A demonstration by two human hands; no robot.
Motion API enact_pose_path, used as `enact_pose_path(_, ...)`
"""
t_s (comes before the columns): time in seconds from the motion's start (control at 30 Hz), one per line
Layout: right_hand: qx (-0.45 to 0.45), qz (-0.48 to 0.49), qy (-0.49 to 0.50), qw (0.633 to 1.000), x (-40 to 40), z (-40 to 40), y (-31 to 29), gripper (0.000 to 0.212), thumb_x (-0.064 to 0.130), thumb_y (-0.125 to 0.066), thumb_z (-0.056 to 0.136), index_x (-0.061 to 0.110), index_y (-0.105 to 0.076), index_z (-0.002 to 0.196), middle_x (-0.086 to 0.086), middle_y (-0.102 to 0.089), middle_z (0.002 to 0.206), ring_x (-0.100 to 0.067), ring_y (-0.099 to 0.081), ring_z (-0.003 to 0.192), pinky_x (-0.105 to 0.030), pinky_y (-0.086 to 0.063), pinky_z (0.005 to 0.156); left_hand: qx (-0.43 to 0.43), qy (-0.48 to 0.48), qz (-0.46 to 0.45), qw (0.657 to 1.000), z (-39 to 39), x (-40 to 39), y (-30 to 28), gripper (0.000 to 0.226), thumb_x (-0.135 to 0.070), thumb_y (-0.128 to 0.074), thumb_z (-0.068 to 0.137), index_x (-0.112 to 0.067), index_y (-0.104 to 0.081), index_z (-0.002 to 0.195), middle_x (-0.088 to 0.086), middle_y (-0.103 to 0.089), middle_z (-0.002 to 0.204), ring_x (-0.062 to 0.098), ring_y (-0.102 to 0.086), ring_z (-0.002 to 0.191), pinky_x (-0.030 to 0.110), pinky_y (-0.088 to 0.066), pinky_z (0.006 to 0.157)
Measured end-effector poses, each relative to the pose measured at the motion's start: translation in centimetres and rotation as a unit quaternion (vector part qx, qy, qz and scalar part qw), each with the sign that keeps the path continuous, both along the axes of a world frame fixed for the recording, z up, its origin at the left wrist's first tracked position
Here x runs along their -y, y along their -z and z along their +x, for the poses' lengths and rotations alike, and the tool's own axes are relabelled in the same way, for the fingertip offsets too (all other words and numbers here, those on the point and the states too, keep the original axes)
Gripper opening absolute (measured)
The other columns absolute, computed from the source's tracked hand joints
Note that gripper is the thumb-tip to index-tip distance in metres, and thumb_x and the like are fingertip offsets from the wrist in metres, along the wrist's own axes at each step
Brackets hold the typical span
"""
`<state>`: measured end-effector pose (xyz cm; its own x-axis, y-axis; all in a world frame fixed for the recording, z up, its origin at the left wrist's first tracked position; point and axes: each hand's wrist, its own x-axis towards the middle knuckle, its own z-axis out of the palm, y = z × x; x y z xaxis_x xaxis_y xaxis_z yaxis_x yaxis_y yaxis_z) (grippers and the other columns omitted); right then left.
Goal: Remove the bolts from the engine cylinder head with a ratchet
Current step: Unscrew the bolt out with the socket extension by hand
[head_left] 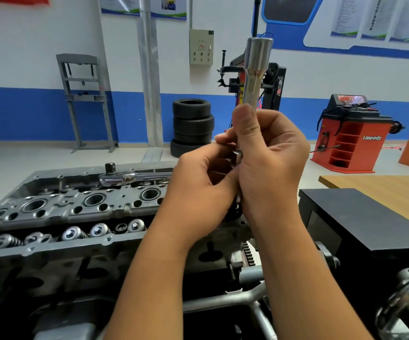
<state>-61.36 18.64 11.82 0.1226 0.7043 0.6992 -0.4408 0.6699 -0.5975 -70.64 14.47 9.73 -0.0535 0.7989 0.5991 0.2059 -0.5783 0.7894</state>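
Observation:
My right hand [269, 153] grips a long silver deep socket [253, 72], held upright above the engine's right end. My left hand [203, 173] pinches a small metal piece [238, 153] at the socket's lower end; the fingers hide most of it, so I cannot tell if it is a bolt. The chrome ratchet [129, 177] lies flat on the far edge of the grey cylinder head [80, 207], its square drive pointing up. No hand touches it. Valve springs [75, 233] line the near side of the head.
A black box [360, 217] stands right of the engine, with a wooden table [382, 187] behind it. On the shop floor beyond are stacked tyres [192, 126], a grey press frame [85, 99], a tyre changer [272, 82] and a red wheel balancer [350, 136].

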Motion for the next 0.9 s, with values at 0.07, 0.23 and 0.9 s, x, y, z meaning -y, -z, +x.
enact_pose_path(0.07, 0.029, 0.021, 0.027, 0.999, -0.2, -0.1, -0.03, 0.026, 0.029, -0.063, 0.099, 0.008, -0.068, 0.084, -0.003, -0.067, 0.065, -0.027, -0.07, 0.066, -0.036, -0.058, 0.065, 0.0, 0.052, -0.021, 0.998, 0.1, 0.25, -0.05, 0.023, -0.013, -0.055, 0.107, -0.026, -0.07, 0.119, 0.011, -0.077, 0.109, 0.036, -0.071, 0.106, 0.053, -0.06, 0.09)
enact_pose_path(0.23, 0.044, 0.005, -0.018, 0.999, -0.34, 0.01, -0.31, 0.036, 0.036, -0.058, 0.099, 0.008, -0.073, 0.084, -0.013, -0.069, 0.071, -0.03, -0.071, 0.069, -0.045, -0.06, 0.069, -0.007, 0.014, 0.006, 1.0, 0.18, 0.15, -0.22, 0.029, -0.006, -0.057, 0.105, -0.031, -0.07, 0.112, -0.008, -0.079, 0.106, 0.008, -0.075, 0.099, 0.023, -0.06, 0.084)
enact_pose_path(0.9, 0.051, -0.013, 0.007, 0.999, -0.11, -0.94, 0.25, 0.035, 0.033, -0.057, 0.103, 0.005, -0.073, 0.091, -0.013, -0.075, 0.081, -0.025, -0.074, 0.075, -0.044, -0.063, 0.07, 0.029, -0.06, 0.001, 0.998, 0.48, -0.08, 0.09, 0.031, 0.006, -0.065, 0.096, -0.019, -0.072, 0.112, 0.001, -0.078, 0.094, 0.027, -0.075, 0.086, 0.052, -0.062, 0.076)
